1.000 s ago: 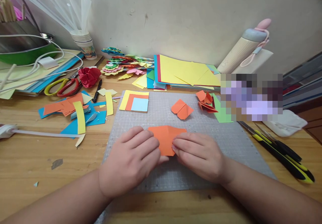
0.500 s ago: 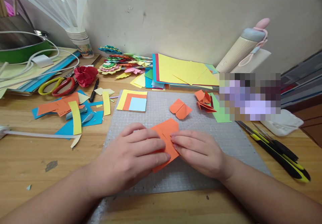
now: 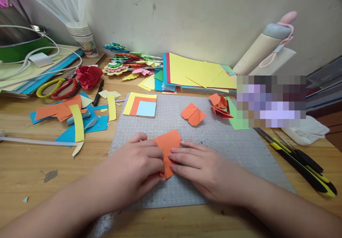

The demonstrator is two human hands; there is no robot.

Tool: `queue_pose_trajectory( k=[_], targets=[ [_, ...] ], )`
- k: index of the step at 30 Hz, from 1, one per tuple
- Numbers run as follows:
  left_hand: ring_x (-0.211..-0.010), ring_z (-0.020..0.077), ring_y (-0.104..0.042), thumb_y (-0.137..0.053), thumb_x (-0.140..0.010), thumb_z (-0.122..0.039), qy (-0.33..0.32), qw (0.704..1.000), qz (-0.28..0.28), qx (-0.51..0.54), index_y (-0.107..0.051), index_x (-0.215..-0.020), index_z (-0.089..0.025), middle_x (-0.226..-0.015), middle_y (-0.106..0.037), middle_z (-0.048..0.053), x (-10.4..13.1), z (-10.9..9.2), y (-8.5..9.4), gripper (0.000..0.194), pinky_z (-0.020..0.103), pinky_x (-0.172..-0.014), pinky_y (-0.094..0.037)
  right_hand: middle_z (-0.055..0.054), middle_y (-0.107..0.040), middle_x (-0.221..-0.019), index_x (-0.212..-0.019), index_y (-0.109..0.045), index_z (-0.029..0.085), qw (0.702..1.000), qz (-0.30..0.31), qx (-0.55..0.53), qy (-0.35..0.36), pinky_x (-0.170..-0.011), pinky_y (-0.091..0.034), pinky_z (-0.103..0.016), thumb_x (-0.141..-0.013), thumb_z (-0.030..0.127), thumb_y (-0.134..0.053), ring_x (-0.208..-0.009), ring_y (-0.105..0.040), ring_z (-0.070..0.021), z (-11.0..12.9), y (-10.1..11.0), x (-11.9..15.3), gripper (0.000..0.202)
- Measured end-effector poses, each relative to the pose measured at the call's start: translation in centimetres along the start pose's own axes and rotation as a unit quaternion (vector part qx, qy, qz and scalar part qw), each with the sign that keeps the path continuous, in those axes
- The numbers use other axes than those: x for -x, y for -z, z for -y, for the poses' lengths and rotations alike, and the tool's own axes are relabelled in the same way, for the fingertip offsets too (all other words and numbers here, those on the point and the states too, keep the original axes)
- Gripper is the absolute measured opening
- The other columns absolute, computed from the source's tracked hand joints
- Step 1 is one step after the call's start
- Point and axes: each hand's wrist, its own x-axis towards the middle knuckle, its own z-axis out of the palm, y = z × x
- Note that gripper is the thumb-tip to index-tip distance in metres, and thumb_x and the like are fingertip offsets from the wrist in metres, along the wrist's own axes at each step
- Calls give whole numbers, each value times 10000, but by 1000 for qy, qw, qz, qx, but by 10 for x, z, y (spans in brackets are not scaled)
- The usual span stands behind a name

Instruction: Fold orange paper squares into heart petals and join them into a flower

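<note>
A folded piece of orange paper (image 3: 169,140) lies on the grey cutting mat (image 3: 149,198) between my hands. My left hand (image 3: 140,165) has its curled fingers on the paper's left side, gripping it, with the thumb near the lower edge. Stretched out, the fingers of my right hand (image 3: 199,166) rest flat on the right part of the paper; that thumb is hidden. Beyond them sits an orange folded heart shape (image 3: 193,114). Farther right are more orange folded pieces (image 3: 221,106). A small stack of yellow, orange and light blue squares (image 3: 146,108) lies at the mat's back left.
Paper scraps (image 3: 77,122), scissors (image 3: 57,88), a black pen (image 3: 98,93) and a red crumpled flower (image 3: 88,77) lie left. Folded paper flowers (image 3: 125,65) and yellow sheets (image 3: 197,70) are behind. A yellow-black utility knife (image 3: 301,166) lies right; a bottle (image 3: 255,47) leans against the wall.
The orange paper has shifted left and turned slightly. My right hand has moved left, its fingers now farther over the paper. My left fingers have drawn back and curled more.
</note>
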Motion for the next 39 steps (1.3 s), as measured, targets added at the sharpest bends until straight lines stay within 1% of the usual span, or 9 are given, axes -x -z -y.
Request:
queue_pose_trajectory(
  k=[4,8,11,16,20,23,26,33,39],
  targets=[
    [-833,167,-577,-547,-900,-289,78,996,-36,18,-637,-806,-259,-819,-681,-62,-6,4,-5,135,361,-802,-303,-81,-621,-1250,-1103,-646,168,1000,24,0,-10,-1122,-287,-454,-913,83,-412,-1218,-513,-195,1,2,0,314],
    [-815,211,-532,-589,-853,-380,183,981,-58,-2,-586,-680,-208,-745,-619,-18,-12,8,-12,244,379,-751,-315,-82,-599,-1277,-1130,-641,177,999,47,-10,-14,-1134,-266,-445,-902,59,-397,-1229,-502,-181,0,4,1,354],
    [-834,225,-511,-627,-806,-426,217,973,-81,-5,-557,-680,-198,-784,-597,-4,-15,10,-16,270,393,-753,-322,-97,-575,-1309,-1135,-641,171,998,57,-16,-17,-1140,-250,-451,-883,47,-396,-1251,-483,-189,0,5,1,374],
    [-826,221,-494,-594,-813,-389,222,969,-102,-21,-555,-688,-208,-806,-580,0,-17,11,-20,223,407,-759,-330,-140,-548,-1335,-1112,-649,144,996,84,-19,-13,-1139,-240,-467,-857,35,-388,-1280,-460,-209,1,8,0,380],
    [-813,224,-487,-574,-818,-364,227,969,-99,-29,-538,-668,-204,-798,-575,7,-17,8,-20,222,414,-750,-338,-130,-578,-1301,-1074,-657,148,997,65,-36,-15,-1140,-246,-456,-837,21,-392,-1274,-470,-200,1,9,1,378],
    [-808,227,-489,-564,-826,-348,226,969,-94,-26,-534,-668,-199,-795,-573,12,-18,7,-19,219,421,-741,-345,-107,-599,-1276,-1187,-604,169,998,41,-41,-14,-1136,-251,-473,-836,26,-399,-1263,-480,-193,1,7,2,431],
    [-815,232,-492,-573,-822,-350,215,971,-105,-28,-533,-665,-201,-791,-575,13,-17,8,-20,220,426,-741,-349,-115,-586,-1291,-1291,-531,163,999,42,-19,-13,-1129,-238,-523,-855,42,-401,-1283,-453,-221,3,4,3,470],
    [-802,235,-494,-588,-817,-348,222,969,-111,-24,-535,-657,-199,-784,-577,13,-18,11,-22,225,441,-749,-349,-133,-562,-1302,-1294,-524,144,998,65,-9,-19,-1134,-201,-538,-869,65,-396,-1293,-426,-244,8,4,2,451],
    [-798,228,-488,-591,-810,-359,226,968,-103,-27,-526,-644,-195,-780,-567,9,-19,10,-22,242,428,-738,-343,-147,-563,-1294,-1307,-516,132,997,75,-11,-20,-1114,-233,-556,-849,55,-404,-1265,-453,-263,9,6,0,477]
  ],
)
